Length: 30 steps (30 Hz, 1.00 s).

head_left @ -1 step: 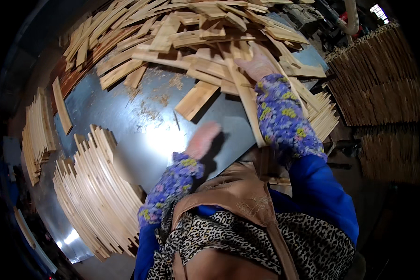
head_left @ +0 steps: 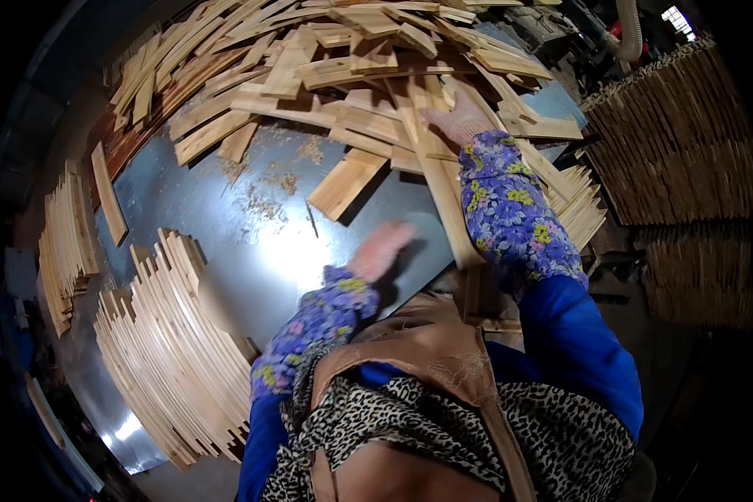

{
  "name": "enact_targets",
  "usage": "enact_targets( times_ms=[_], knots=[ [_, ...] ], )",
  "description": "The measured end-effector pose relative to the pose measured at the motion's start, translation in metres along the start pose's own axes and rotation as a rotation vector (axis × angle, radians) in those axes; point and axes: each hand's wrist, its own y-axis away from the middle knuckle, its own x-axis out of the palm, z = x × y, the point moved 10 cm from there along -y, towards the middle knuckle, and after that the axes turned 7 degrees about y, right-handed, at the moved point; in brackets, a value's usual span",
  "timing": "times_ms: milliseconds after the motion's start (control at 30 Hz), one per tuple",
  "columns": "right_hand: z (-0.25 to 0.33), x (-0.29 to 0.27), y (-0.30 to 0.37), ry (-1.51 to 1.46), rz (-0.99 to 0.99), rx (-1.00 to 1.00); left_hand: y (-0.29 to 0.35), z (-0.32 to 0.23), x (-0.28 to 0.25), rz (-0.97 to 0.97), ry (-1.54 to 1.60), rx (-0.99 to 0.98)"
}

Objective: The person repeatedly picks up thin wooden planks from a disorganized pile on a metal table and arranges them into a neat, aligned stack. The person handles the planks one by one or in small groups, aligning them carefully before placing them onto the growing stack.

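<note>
The metal-topped bench (head_left: 163,197) spreads out before me. Across its far side lies a loose pile of boards (head_left: 339,74), crossing at all angles. To the right of the bench stands a tall stack (head_left: 678,142) of brownish wood, its separate pieces hard to make out in the dim light. At the bench's near left is a neat stack (head_left: 171,343) of pale strips set close together, and beyond that, by its left edge, a smaller stack (head_left: 67,238) of the same sort.

The long board (head_left: 450,205) slants from the pile over the right part of the bench, its near end by the near edge. A short board (head_left: 347,184) lies toward the bench's middle, against the pile.

My right hand (head_left: 460,121) is on the long board's far part, thumb and fingers spread; I cannot tell whether it grips. My left hand (head_left: 382,249) is open and bare-palmed over the bench's near part, blurred, with nothing in it. Sawdust (head_left: 268,201) is scattered around the bench's middle, with a thin sliver (head_left: 312,220) just beside the short board.
</note>
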Motion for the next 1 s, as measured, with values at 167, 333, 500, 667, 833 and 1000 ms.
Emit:
enact_targets(
  times_ms=[167, 333, 500, 667, 833, 1000],
  knots=[
    [0.001, 0.045, -0.005, 0.170, 0.264, 0.152, -0.084, 0.038, 0.098, 0.094, 0.068, -0.205],
    [-0.050, 0.004, -0.032, 0.112, 0.332, -0.011, -0.029, 0.008, 0.031, -0.129, 0.381, -0.192],
    [-0.174, -0.088, 0.045, 0.436, 0.373, -0.055, 0.030, 0.000, -0.018, -0.104, 0.254, -0.281],
    [-0.209, -0.026, 0.051, 0.305, 0.263, -0.067, 0.080, -0.017, -0.060, -0.245, -0.055, -0.354],
    [-0.193, -0.009, 0.035, 0.237, 0.263, 0.127, 0.156, 0.001, -0.105, -0.469, -0.061, -0.207],
    [-0.174, -0.033, 0.099, 0.146, 0.285, 0.045, 0.269, 0.033, -0.157, -1.051, -0.714, -0.491]
  ],
)
